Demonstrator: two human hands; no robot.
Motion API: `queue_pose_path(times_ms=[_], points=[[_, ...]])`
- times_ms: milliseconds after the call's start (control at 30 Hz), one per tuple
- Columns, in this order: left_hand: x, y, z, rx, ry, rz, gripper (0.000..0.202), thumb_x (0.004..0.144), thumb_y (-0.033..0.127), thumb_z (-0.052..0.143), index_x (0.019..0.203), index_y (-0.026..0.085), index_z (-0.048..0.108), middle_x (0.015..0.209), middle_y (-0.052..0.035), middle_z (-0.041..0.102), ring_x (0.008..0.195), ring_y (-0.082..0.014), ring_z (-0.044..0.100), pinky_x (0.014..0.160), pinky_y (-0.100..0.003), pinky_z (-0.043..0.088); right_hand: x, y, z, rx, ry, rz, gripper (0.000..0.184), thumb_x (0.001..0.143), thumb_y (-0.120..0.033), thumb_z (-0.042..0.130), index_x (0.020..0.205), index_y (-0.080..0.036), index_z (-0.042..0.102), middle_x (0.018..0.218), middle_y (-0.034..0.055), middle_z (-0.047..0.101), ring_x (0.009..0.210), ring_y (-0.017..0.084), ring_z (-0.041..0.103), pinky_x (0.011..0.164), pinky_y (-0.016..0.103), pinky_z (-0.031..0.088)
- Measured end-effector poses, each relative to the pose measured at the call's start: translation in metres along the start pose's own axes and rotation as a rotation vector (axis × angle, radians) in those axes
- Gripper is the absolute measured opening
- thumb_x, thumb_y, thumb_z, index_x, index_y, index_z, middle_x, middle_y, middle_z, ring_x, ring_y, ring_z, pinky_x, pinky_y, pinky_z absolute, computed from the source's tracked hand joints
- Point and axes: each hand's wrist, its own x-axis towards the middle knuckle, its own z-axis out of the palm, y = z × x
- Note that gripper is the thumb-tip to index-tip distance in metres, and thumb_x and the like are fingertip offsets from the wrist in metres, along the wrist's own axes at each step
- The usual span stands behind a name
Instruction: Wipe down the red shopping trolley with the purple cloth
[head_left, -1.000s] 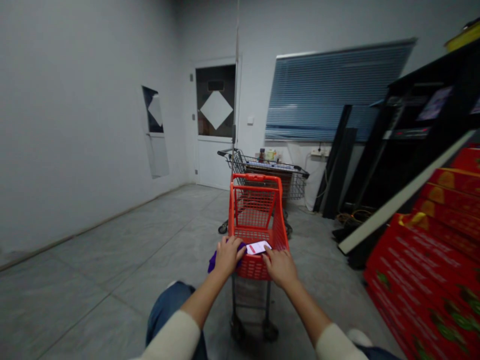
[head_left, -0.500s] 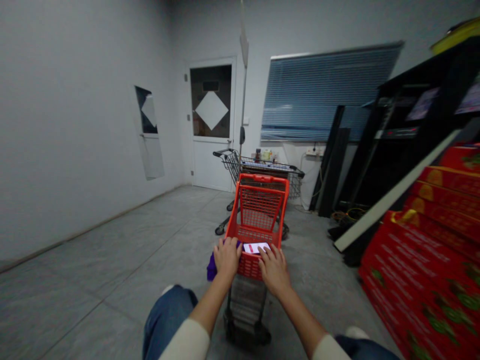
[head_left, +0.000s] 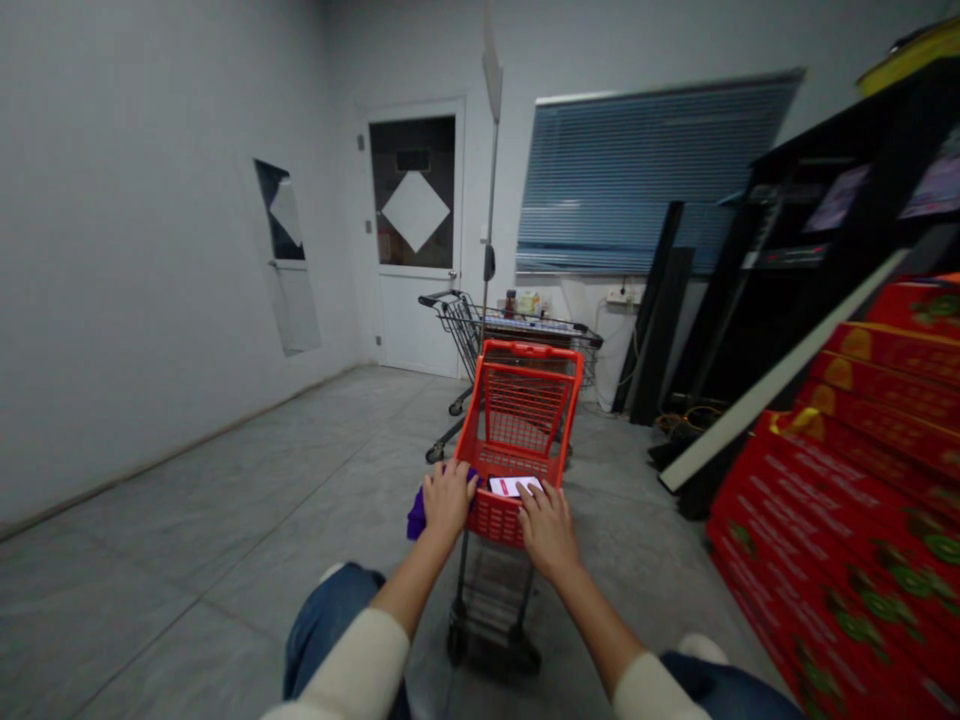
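Observation:
My left hand (head_left: 448, 502) is closed over the near rail of a red plastic shopping cart (head_left: 517, 352), with a crumpled purple cloth (head_left: 417, 518) bunched under and beside it. My right hand (head_left: 547, 530) grips the same rail just below a smartphone (head_left: 514, 487), whose lit white screen shows a red mark. The phone lies flat at the cart's near end, and its lower edge almost touches my right fingers. Part of the cloth is hidden by my left hand.
A grey wire shopping cart (head_left: 517, 330) stands ahead on the tiled floor, carrying several small items. Stacked red printed cartons (head_left: 840, 510) and black panels (head_left: 660, 310) line the right side. A white door (head_left: 412, 240) and a thin pole (head_left: 490, 200) stand beyond.
The room has drifted slightly left and the door looks a little nearer. My hands stay on the red cart with the phone and cloth in place.

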Motion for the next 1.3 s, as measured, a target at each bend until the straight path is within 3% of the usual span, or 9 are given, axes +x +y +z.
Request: queue_pose_path(times_ms=[100, 267, 400, 600, 667, 833, 933, 1100, 1300], points=[[-0.004, 0.016, 0.002, -0.011, -0.01, -0.002, 0.03, 0.096, 0.041, 0.043, 0.112, 0.025, 0.064, 0.118, -0.0097, 0.062, 0.114, -0.0305, 0.046, 0.087, -0.043, 0.037, 0.001, -0.002, 0.003, 0.005, 0.011, 0.008, 0.045, 0.097, -0.03, 0.039, 0.14, -0.026, 0.052, 0.141, 0.0032, 0.055, 0.138, 0.024, 0.034, 0.119, 0.045, 0.015], [-0.008, 0.049, 0.002, -0.027, -0.025, 0.125, 0.031, 0.094, 0.043, 0.045, 0.105, 0.023, 0.066, 0.108, -0.0109, 0.066, 0.111, -0.0301, 0.048, 0.091, -0.045, 0.034, -0.001, 0.002, 0.004, -0.001, 0.014, 0.0, 0.046, 0.097, -0.029, 0.039, 0.141, -0.026, 0.051, 0.142, 0.003, 0.054, 0.139, 0.024, 0.034, 0.119, 0.045, 0.015], [0.006, 0.038, -0.001, -0.01, -0.055, 0.195, 0.033, 0.093, 0.047, 0.048, 0.101, 0.022, 0.068, 0.105, -0.0112, 0.066, 0.108, -0.0291, 0.049, 0.091, -0.044, 0.034, -0.001, 0.005, 0.0, -0.003, -0.01, -0.006, 0.046, 0.097, -0.027, 0.037, 0.142, -0.025, 0.05, 0.141, 0.0029, 0.055, 0.138, 0.024, 0.035, 0.119, 0.044, 0.015], [0.024, 0.004, 0.0, 0.046, -0.011, 0.091, 0.027, 0.094, 0.039, 0.046, 0.105, 0.024, 0.067, 0.121, -0.0095, 0.061, 0.115, -0.0284, 0.044, 0.089, -0.043, 0.035, 0.0, 0.002, 0.001, -0.004, 0.012, -0.009, 0.046, 0.096, -0.028, 0.039, 0.141, -0.026, 0.05, 0.139, 0.0038, 0.057, 0.137, 0.024, 0.036, 0.118, 0.044, 0.017], [0.019, 0.01, 0.003, 0.035, -0.005, 0.085, 0.028, 0.094, 0.039, 0.045, 0.104, 0.025, 0.067, 0.118, -0.0091, 0.062, 0.115, -0.0285, 0.044, 0.09, -0.043, 0.035, 0.001, 0.001, 0.004, -0.001, 0.025, 0.003, 0.046, 0.096, -0.028, 0.039, 0.141, -0.026, 0.051, 0.139, 0.0032, 0.056, 0.138, 0.024, 0.035, 0.118, 0.045, 0.016], [0.0, 0.046, 0.009, -0.019, 0.022, 0.149, 0.035, 0.094, 0.047, 0.045, 0.101, 0.022, 0.068, 0.107, -0.0107, 0.065, 0.111, -0.0299, 0.047, 0.091, -0.045, 0.034, -0.002, 0.003, 0.006, 0.006, 0.046, 0.003, 0.047, 0.096, -0.027, 0.037, 0.141, -0.025, 0.05, 0.141, 0.0027, 0.055, 0.137, 0.024, 0.035, 0.119, 0.044, 0.015], [-0.003, 0.054, 0.01, -0.042, 0.021, 0.182, 0.034, 0.093, 0.048, 0.047, 0.1, 0.022, 0.068, 0.105, -0.011, 0.065, 0.109, -0.03, 0.048, 0.091, -0.045, 0.034, -0.005, 0.006, 0.001, -0.008, 0.036, 0.003, 0.048, 0.096, -0.024, 0.035, 0.141, -0.022, 0.05, 0.139, 0.0051, 0.057, 0.135, 0.023, 0.038, 0.119, 0.043, 0.015], [0.009, 0.034, 0.007, -0.038, 0.018, 0.218, 0.029, 0.093, 0.044, 0.05, 0.098, 0.023, 0.068, 0.105, -0.0091, 0.065, 0.108, -0.0282, 0.048, 0.088, -0.043, 0.035, -0.008, 0.003, -0.009, -0.029, 0.004, -0.01, 0.048, 0.096, -0.024, 0.035, 0.14, -0.02, 0.051, 0.126, 0.0086, 0.063, 0.124, 0.023, 0.047, 0.118, 0.04, 0.016], [0.025, 0.002, 0.007, 0.021, 0.008, 0.094, 0.028, 0.093, 0.043, 0.049, 0.1, 0.024, 0.068, 0.113, -0.0078, 0.066, 0.111, -0.0291, 0.047, 0.086, -0.042, 0.035, -0.01, -0.019, -0.008, -0.01, 0.015, 0.005, 0.047, 0.096, -0.026, 0.037, 0.141, -0.021, 0.05, 0.123, 0.0087, 0.065, 0.119, 0.022, 0.051, 0.116, 0.041, 0.018]])
